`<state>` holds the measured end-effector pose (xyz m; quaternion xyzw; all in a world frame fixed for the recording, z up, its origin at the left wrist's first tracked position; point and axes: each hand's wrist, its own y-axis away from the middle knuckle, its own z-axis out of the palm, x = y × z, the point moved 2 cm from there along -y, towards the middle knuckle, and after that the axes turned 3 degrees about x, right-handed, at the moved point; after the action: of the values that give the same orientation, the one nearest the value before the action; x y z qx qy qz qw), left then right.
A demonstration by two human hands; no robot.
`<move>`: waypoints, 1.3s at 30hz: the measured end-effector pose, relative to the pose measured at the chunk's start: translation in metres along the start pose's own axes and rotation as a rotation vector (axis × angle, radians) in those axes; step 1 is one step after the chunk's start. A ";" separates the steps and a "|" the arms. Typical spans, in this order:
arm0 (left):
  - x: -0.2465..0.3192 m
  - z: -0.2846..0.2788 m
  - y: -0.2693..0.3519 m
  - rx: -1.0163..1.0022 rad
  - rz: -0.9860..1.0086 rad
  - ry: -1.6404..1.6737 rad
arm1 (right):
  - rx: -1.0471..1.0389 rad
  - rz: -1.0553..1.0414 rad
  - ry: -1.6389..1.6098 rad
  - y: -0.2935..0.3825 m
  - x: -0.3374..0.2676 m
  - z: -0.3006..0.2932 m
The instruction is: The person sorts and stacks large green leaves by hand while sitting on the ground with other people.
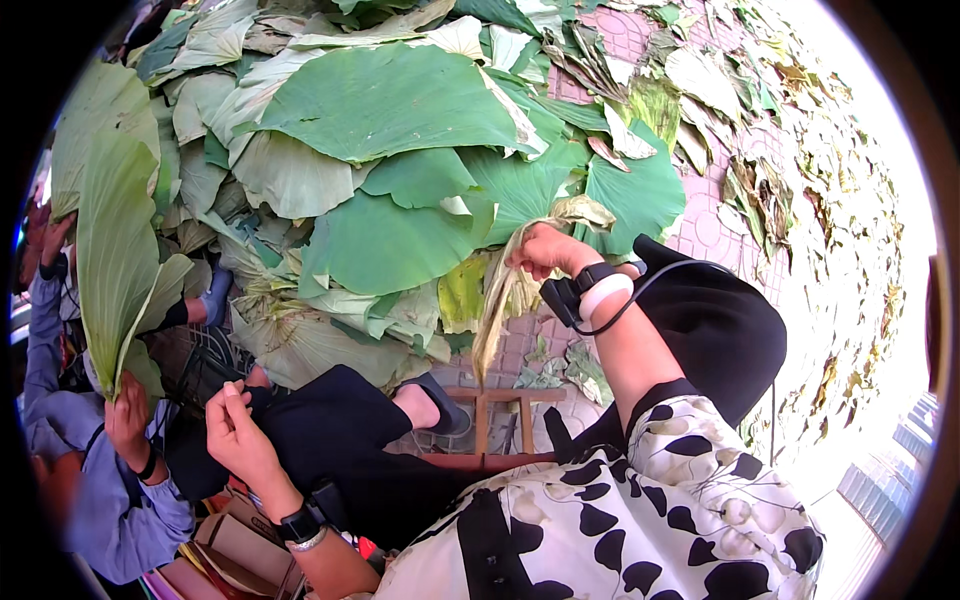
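My right hand point(546, 250) grips a withered, yellowish lotus leaf point(495, 307), twisted into a narrow strip. One end hangs down towards the paving and the other curls out beyond my fingers. My left hand point(238, 435) is raised above my lap at the lower left, its thumb and fingertips drawn together, with nothing visible between them. Before me lies a thick heap of lotus leaves, with a broad green lotus leaf point(390, 101) on top. Another green lotus leaf point(397, 240) lies closer to me, and a yellow leaf piece point(461, 294) is just left of the held strip.
At the left, a co-worker's hand point(129, 424) holds a tall pale-green lotus leaf point(116, 255) upright. A wooden frame point(482, 424) stands between my legs. Cardboard boxes point(244, 536) sit at lower left. Dry leaf scraps point(757, 199) litter the pink paving point(701, 217) at right.
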<state>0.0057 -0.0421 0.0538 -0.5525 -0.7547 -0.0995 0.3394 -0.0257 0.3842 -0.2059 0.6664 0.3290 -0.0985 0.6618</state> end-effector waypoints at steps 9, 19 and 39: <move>0.010 0.002 0.005 0.047 0.004 0.117 | 0.958 -0.580 -1.022 0.153 -0.007 -0.334; 0.004 0.002 0.002 0.020 0.030 0.054 | 0.706 -0.214 -0.625 0.093 -0.005 -0.274; 0.005 0.003 0.001 0.009 -0.026 0.009 | 0.516 -0.062 0.291 0.016 -0.010 -0.174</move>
<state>0.0048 -0.0360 0.0539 -0.5406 -0.7607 -0.1029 0.3442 -0.0775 0.5477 -0.1686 0.8092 0.4050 -0.1024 0.4131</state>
